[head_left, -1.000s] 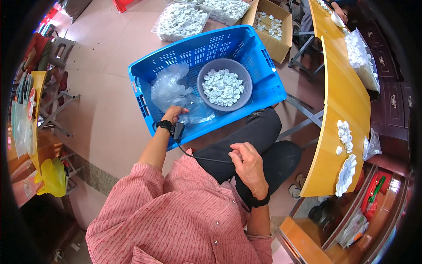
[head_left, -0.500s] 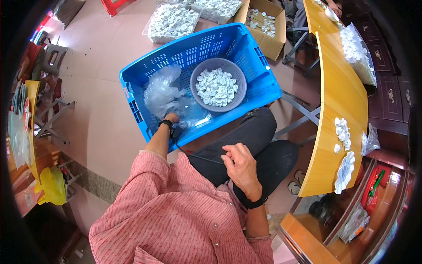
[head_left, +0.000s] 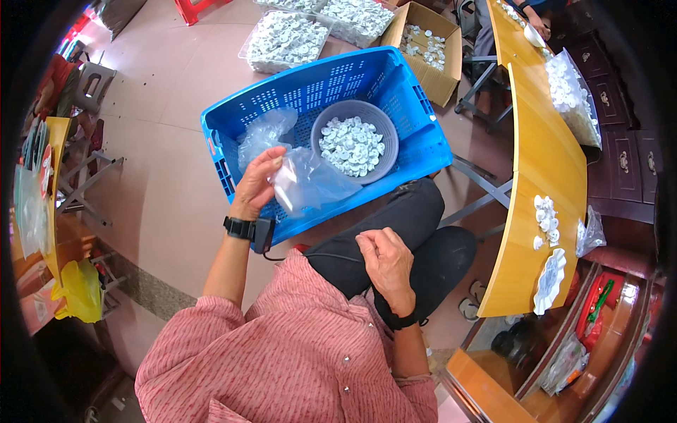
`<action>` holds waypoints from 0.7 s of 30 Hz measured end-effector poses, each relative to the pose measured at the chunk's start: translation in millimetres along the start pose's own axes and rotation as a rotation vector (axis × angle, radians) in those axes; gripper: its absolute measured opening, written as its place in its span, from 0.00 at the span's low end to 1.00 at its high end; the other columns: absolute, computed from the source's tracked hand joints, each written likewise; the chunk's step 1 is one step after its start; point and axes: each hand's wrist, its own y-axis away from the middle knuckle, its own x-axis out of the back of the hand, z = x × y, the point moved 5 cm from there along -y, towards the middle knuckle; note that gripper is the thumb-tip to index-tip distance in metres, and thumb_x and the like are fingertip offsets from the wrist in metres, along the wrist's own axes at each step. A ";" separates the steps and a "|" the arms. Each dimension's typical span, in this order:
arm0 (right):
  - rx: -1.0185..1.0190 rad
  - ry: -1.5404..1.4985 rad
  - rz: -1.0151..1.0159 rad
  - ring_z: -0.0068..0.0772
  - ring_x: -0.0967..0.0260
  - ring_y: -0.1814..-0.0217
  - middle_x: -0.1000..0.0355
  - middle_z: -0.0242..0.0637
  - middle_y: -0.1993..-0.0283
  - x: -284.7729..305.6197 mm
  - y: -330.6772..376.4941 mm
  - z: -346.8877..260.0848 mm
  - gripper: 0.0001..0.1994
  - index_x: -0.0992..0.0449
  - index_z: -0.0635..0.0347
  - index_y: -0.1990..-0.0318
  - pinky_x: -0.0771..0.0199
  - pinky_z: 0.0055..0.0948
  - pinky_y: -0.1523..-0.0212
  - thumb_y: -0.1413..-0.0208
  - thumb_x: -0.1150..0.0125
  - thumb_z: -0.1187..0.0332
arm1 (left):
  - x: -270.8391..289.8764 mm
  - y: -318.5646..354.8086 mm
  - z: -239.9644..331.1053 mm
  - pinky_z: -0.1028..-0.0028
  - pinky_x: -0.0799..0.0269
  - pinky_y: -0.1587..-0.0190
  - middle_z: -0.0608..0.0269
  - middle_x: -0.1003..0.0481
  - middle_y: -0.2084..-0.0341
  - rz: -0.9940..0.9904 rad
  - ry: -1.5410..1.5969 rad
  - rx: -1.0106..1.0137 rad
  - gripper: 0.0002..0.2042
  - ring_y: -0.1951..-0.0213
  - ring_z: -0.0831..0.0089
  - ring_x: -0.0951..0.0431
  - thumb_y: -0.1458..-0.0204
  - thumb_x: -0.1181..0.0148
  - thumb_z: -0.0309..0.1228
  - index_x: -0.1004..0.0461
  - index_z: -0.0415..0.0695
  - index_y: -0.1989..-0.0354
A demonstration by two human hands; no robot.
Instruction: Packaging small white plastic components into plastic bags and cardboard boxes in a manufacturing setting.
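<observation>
Pinched in the fingers of my left hand [head_left: 259, 182] is a clear plastic bag [head_left: 310, 185], raised over the near left part of a blue plastic crate [head_left: 236, 101]. More crumpled clear bags [head_left: 266, 132] lie in the crate's left side. Beside them stands a round grey basket [head_left: 389, 134] filled with small white round plastic pieces [head_left: 350, 146]. My right hand [head_left: 386, 264] rests over my dark trousers, its fingers curled together; whether anything is between them I cannot make out.
Clear tubs [head_left: 285, 42] of similar white pieces and a cardboard box [head_left: 441, 83] stand beyond the crate. At right, a wooden table [head_left: 532, 141] bears a bag of pieces [head_left: 571, 92], a small pile [head_left: 547, 220] and a white scalloped dish [head_left: 550, 282]. Another person's hand [head_left: 539, 27] is at its far end.
My left hand has come up out of the crate, lifting a clear plastic bag. My right hand has hardly moved.
</observation>
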 end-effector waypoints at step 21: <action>-0.418 -1.342 0.583 0.22 0.30 0.62 0.27 0.32 0.60 25.6 13.8 49.1 0.11 0.25 0.65 0.54 0.29 0.21 0.61 0.45 0.37 0.77 | -102.5 43.2 1.6 0.75 0.30 0.58 0.63 0.23 0.68 -0.447 -0.582 0.026 0.13 0.64 0.76 0.26 0.54 0.33 0.26 0.21 0.36 0.59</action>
